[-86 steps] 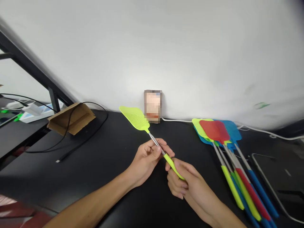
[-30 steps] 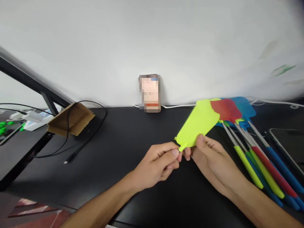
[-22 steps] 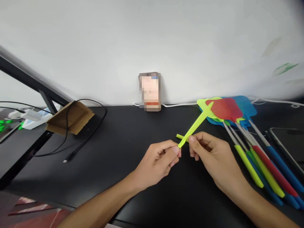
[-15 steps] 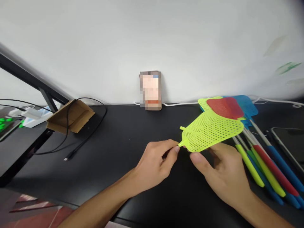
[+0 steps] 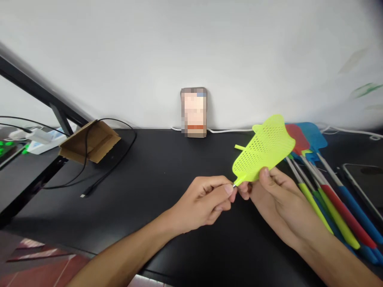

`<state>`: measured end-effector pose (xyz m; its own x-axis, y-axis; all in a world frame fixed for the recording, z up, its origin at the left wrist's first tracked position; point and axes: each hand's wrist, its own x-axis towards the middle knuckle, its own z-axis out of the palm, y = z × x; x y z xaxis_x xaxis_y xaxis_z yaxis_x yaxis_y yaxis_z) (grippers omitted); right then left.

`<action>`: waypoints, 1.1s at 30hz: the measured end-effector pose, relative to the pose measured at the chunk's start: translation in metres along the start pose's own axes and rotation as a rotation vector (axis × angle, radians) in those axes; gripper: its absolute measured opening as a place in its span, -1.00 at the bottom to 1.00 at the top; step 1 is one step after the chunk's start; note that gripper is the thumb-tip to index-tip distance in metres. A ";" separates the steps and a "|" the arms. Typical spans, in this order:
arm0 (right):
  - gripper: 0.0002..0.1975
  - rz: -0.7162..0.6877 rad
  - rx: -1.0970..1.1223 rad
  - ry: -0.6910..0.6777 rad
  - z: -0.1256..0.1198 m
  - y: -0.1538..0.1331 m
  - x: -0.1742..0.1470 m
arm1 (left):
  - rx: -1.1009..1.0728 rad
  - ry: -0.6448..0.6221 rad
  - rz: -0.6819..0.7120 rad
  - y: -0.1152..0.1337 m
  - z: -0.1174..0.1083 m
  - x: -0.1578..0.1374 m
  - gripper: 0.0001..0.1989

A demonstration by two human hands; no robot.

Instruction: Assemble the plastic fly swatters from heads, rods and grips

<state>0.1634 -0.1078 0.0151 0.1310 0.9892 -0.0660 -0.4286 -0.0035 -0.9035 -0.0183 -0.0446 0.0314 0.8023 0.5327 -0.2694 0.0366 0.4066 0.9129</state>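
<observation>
A yellow-green fly swatter is held above the black desk, its perforated head bent and pointing up to the right. My left hand pinches it at the neck, where a short bit of metal rod shows. My right hand grips the lower right edge of the head, thumb on top and fingers underneath. A short yellow-green stub sticks out behind the head on the left. The rest of the swatter's handle is hidden by my left hand.
Several fly swatters with red and blue heads lie at the right, beside a dark phone-like device. A phone with a blurred screen leans on the wall. An open cardboard box and black cable are at left.
My right hand has closed on the swatter head, which is now bent and tilted more upright. My left hand has shifted slightly right, still pinching the neck.
</observation>
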 end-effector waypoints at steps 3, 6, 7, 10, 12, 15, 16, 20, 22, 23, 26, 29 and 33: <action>-0.73 -0.050 0.049 0.125 -0.013 -0.009 0.009 | -0.240 -0.152 -0.170 0.000 -0.001 -0.001 -0.67; -0.67 -0.185 -0.002 0.283 -0.034 -0.020 0.020 | -0.350 -0.166 -0.210 -0.003 -0.002 0.001 -0.69; -0.68 -0.208 -0.068 0.318 -0.040 -0.021 0.023 | -0.363 -0.113 -0.177 -0.003 -0.002 0.002 -0.70; -0.67 -0.120 -0.405 0.295 -0.047 -0.015 0.026 | -0.357 0.167 -0.007 -0.004 -0.008 0.009 -0.77; -0.57 -0.028 -0.688 0.201 -0.043 -0.007 0.025 | -0.362 0.360 0.091 -0.002 -0.014 0.014 -0.79; -0.46 -0.051 -1.036 0.117 -0.034 0.004 0.021 | -0.414 0.505 0.178 0.001 -0.023 0.018 -0.82; -0.46 -0.084 -1.116 0.122 -0.032 0.006 0.020 | -0.432 0.517 0.190 0.002 -0.025 0.019 -0.83; -0.49 -0.158 -1.366 0.185 -0.032 0.009 0.016 | -0.461 0.533 0.202 0.002 -0.025 0.019 -0.85; -0.50 -0.183 -1.462 0.193 -0.034 0.009 0.015 | -0.435 0.548 0.203 0.000 -0.025 0.020 -0.82; -0.50 -0.193 -1.492 0.189 -0.034 0.009 0.015 | -0.398 0.554 0.210 0.000 -0.026 0.021 -0.78; -0.53 -0.218 -1.513 0.165 -0.033 0.010 0.014 | -0.159 0.546 0.259 -0.001 -0.034 0.026 -0.65; -0.55 -0.238 -1.515 0.132 -0.031 0.011 0.012 | 0.212 0.512 0.310 0.000 -0.049 0.028 -0.63; -0.59 -0.264 -1.562 0.111 -0.030 0.013 0.010 | 0.797 0.659 0.324 0.003 -0.063 0.028 -0.66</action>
<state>0.1857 -0.1027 -0.0096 0.1416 0.9715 0.1902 0.9076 -0.0506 -0.4167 -0.0336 0.0183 0.0071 0.3743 0.9188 0.1255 0.4481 -0.2977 0.8429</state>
